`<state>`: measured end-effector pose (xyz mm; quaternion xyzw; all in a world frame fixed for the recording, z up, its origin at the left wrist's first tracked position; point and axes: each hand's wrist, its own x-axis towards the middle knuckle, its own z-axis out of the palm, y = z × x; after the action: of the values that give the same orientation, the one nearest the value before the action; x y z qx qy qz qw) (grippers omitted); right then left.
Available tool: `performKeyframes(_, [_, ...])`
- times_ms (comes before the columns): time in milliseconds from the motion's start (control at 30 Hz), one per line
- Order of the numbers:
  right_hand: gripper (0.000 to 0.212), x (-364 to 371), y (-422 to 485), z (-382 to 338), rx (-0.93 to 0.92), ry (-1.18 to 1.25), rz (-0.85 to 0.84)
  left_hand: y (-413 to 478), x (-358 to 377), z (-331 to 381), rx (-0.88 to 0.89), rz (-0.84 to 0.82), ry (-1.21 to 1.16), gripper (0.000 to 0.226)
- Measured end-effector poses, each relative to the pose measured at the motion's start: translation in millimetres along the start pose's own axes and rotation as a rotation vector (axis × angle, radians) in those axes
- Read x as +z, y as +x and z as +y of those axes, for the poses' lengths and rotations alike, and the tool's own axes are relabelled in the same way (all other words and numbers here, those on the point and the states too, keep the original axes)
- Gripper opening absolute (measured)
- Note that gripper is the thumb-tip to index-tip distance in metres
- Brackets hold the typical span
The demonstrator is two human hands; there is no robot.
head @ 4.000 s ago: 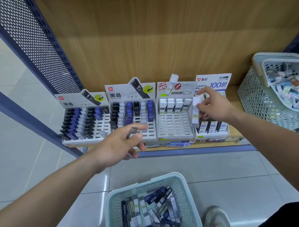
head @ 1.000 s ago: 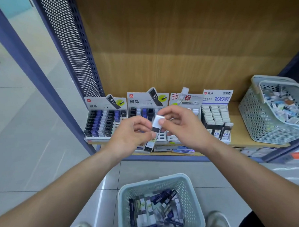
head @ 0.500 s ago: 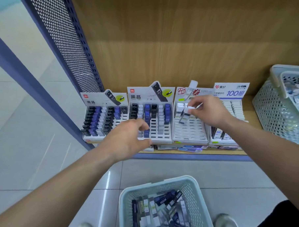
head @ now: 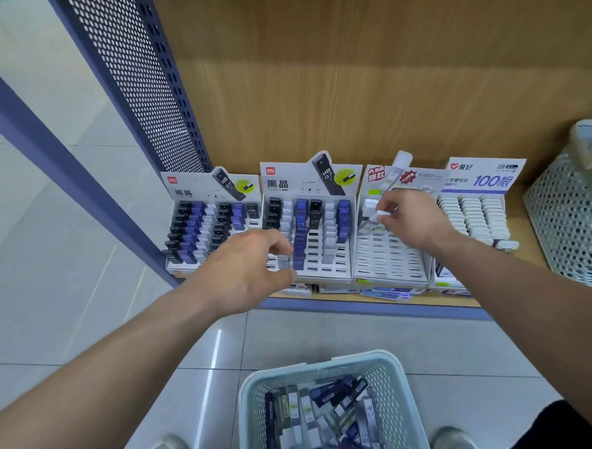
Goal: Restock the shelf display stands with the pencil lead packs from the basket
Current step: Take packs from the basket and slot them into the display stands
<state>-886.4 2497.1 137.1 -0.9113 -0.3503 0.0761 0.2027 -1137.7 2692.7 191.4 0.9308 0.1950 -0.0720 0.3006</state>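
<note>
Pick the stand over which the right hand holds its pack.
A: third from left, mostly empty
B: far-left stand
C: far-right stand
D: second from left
A: the right hand pinches a white-capped pack in its fingers over the mostly empty third stand.

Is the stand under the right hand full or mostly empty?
Mostly empty. The stand shows rows of bare slots. Only its back row holds white packs, where the right hand pinches a pack.
</note>
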Motion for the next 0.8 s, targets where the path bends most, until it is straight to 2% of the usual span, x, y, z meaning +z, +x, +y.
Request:
performKeyframes(267, [0.002,-7,2,3,-0.027,-0.155,-0.032,-1,-4,-5,0.001,0.014,-0.018,0.030])
performKeyframes(400, [0.009,-7,8,0,-0.025,-0.204,-0.038,-3,-6,-7,-0.008,0.006,-0.022,0.029])
performKeyframes(567, [0.008,0,9,-5,-0.043,-0.266,-0.114,-3,-7,-8,-0.009,0.009,-0.005,0.032])
performKeyframes(733, [0.011,9,9,-3,0.001,-0.169,0.001,-2,-6,-6,-0.027,0.007,-0.009,0.034])
performKeyframes(800, [0.008,13,10,-3,0.005,-0.172,-0.001,-2,-5,-5,-0.026,0.006,-0.009,0.034])
